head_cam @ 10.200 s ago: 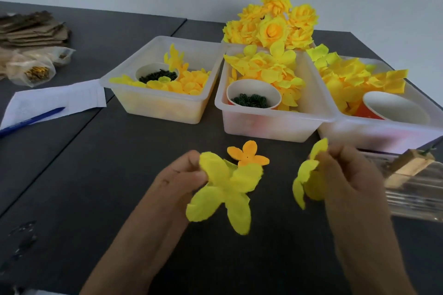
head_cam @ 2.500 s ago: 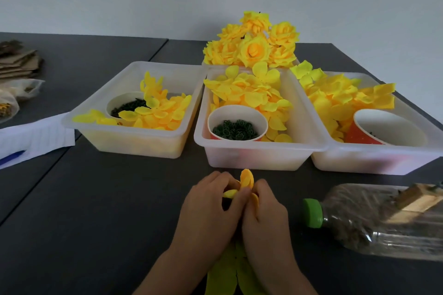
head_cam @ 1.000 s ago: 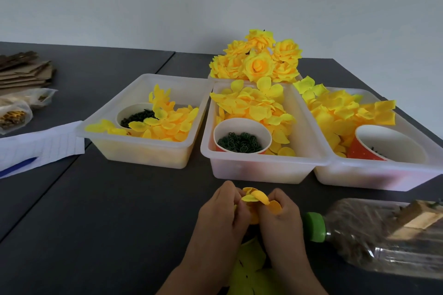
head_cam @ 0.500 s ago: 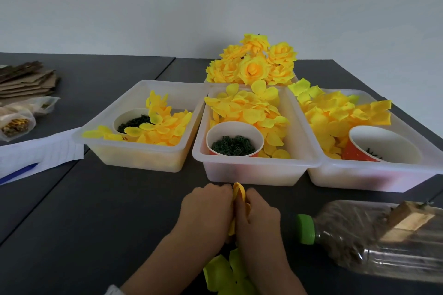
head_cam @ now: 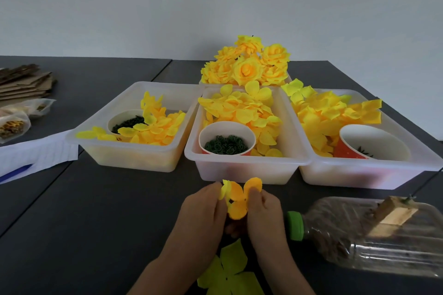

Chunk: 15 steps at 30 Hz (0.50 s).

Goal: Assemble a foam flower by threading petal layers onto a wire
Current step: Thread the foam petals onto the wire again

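Both hands hold a small orange-yellow foam petal layer [head_cam: 237,199] upright just in front of the middle tub. My left hand [head_cam: 203,213] pinches its left petals and my right hand [head_cam: 263,213] pinches its right petal. The layer's petals are spread apart. A large lime-yellow petal layer [head_cam: 230,268] lies flat on the table below my wrists. No wire shows; my fingers hide the layer's centre.
Three white tubs of yellow petals stand ahead: left [head_cam: 134,151], middle [head_cam: 247,167], right [head_cam: 369,175], each with a cup of small green parts. Finished yellow flowers [head_cam: 249,64] sit behind. A plastic bottle [head_cam: 369,232] lies right. Paper [head_cam: 36,153] and cardboard [head_cam: 21,84] lie left.
The small petal layer, squeezed flat between my hands half a second ago, is now opened out with its petals spread. My hands have moved slightly apart.
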Each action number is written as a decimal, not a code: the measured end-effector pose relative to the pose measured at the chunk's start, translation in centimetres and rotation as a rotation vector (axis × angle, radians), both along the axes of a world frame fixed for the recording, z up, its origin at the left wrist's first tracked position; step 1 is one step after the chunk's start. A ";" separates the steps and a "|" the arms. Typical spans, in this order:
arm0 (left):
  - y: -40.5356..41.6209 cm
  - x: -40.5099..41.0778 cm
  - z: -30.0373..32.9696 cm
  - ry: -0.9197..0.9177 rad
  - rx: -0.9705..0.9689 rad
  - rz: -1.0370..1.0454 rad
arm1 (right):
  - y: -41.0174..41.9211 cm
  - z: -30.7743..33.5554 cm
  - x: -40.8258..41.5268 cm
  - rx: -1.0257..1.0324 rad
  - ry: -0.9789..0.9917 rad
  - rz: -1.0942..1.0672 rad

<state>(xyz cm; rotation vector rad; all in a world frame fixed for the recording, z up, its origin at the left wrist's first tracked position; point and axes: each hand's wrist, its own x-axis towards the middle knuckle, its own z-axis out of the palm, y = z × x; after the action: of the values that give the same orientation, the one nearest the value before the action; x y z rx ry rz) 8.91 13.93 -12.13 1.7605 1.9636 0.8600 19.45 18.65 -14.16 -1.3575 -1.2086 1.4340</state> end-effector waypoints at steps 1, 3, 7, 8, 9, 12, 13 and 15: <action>-0.2 -0.1 0.1 -0.060 0.051 0.012 | -0.2 -0.1 0.0 0.040 -0.036 0.027; -0.8 -0.5 0.0 -0.119 0.219 0.076 | -0.7 -0.1 -0.1 0.136 -0.093 0.070; -1.0 -1.8 -0.8 -0.088 0.199 0.147 | -1.2 0.0 -0.1 0.180 -0.134 0.150; -1.0 -2.1 -0.9 -0.072 0.152 0.147 | -1.2 -0.1 -0.1 0.166 -0.129 0.149; -1.0 -2.3 -0.9 -0.056 0.106 0.138 | -1.3 -0.1 -0.2 0.156 -0.120 0.141; -0.7 -2.4 -1.0 -0.056 -0.014 0.136 | -1.7 -0.3 -0.5 0.184 -0.125 0.120; -0.6 -2.4 -1.0 -0.063 -0.037 0.149 | -1.9 -0.4 -0.6 0.201 -0.151 0.119; -0.6 -2.4 -1.0 -0.065 -0.040 0.163 | -2.0 -0.6 -0.7 0.226 -0.189 0.108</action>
<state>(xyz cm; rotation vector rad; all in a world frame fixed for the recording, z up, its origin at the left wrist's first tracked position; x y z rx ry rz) 6.51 13.34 -13.09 1.5478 2.0884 0.9117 18.72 16.67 -14.72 -1.3093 -1.5378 1.2186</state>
